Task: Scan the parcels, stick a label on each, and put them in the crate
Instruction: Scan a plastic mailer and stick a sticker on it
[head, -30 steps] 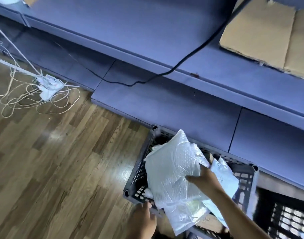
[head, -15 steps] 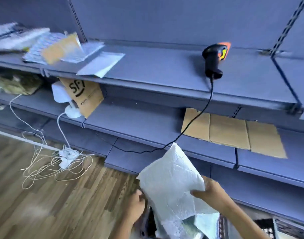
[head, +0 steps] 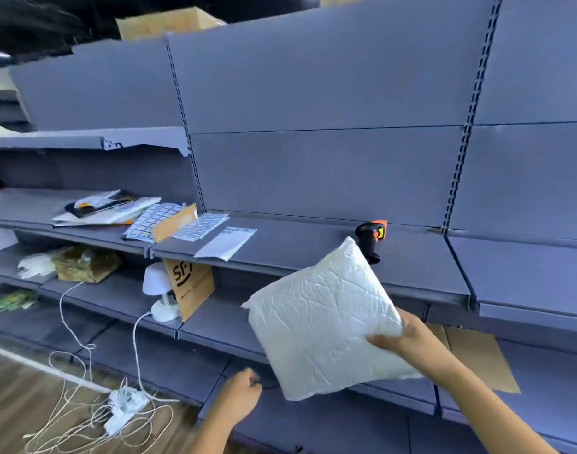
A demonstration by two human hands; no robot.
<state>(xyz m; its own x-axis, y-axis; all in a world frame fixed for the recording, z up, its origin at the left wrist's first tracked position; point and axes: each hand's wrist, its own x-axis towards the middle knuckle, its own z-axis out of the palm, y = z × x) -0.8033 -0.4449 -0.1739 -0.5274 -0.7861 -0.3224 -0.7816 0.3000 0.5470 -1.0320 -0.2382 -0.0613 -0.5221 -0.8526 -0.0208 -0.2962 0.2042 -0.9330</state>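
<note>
My right hand [head: 408, 339] grips the right edge of a white crinkled plastic parcel [head: 323, 322] and holds it up in front of the shelves. My left hand [head: 241, 398] hangs lower left of the parcel with fingers curled and holds nothing. A black and orange barcode scanner [head: 370, 239] lies on the grey shelf [head: 297, 250] just above and behind the parcel's top corner. Sheets of labels [head: 156, 219] lie further left on the same shelf. The crate is out of view.
A brown cardboard piece marked SF [head: 190, 286] and a small white lamp [head: 159, 293] stand on the lower shelf. White cords [head: 93, 417] tangle on the wooden floor at lower left. Flat cardboard [head: 477, 355] lies on a lower shelf at right. Papers [head: 103, 208] are stacked at left.
The view has swung up from the crate on the floor to the shelves. My right hand lifted the white parcel out of the crate up to shelf height. My left hand let go of it.
</note>
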